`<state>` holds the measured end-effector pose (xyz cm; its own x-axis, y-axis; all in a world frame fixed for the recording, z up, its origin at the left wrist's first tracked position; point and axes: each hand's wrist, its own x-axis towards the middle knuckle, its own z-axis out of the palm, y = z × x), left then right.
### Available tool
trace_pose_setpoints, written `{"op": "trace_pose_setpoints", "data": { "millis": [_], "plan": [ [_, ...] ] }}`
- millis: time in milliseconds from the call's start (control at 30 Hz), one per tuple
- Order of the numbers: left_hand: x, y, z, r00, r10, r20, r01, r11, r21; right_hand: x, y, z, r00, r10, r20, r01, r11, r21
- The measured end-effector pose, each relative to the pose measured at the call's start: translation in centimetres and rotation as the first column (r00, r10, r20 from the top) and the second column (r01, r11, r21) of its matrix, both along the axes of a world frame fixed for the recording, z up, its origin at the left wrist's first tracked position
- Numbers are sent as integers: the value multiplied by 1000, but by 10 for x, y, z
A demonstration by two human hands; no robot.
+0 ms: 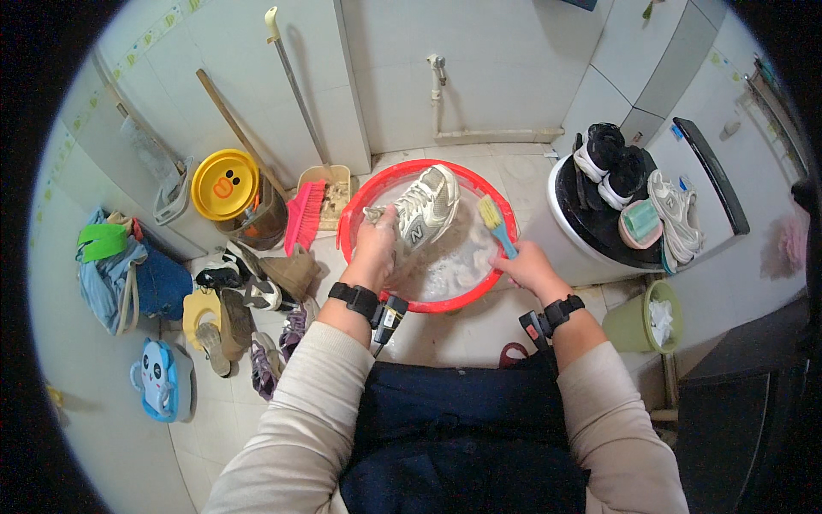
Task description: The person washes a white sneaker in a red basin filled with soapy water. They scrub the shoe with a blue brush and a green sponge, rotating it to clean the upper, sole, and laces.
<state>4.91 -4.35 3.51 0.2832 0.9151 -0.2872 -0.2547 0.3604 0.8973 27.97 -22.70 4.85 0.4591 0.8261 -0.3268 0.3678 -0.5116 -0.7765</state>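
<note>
A white and grey New Balance sneaker (429,207) is gripped at its heel end by my left hand (377,241), toe pointing up and away from me. It is held over a red plastic basin (493,183) of cloudy, sudsy water (454,276). My right hand (528,266) holds the blue handle of a scrub brush (494,221) near the basin's right rim. The brush's pale yellow bristles are apart from the sneaker. Both wrists wear black straps with small devices.
Right, a washing machine's black lid (571,212) bears black-and-white shoes (610,167), white sneakers (677,218) and green soap in a pink dish (641,221). Below is a green waste bin (642,318). Left are several shoes (237,302), a pink broom (305,215) and a dustpan (337,193).
</note>
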Motion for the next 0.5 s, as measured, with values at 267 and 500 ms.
{"op": "trace_pose_setpoints", "data": {
  "millis": [267, 500],
  "plan": [
    [-5, 3, 0, 1000, 18, -13, -18, 1000, -20, -1, 2, 8, 997, -18, -79, 11, 995, -95],
    [-2, 1, 4, 983, -47, 178, 60, 996, -66, 42, -19, 35, 886, -62, 460, 104, 992, -67]
  ]
}}
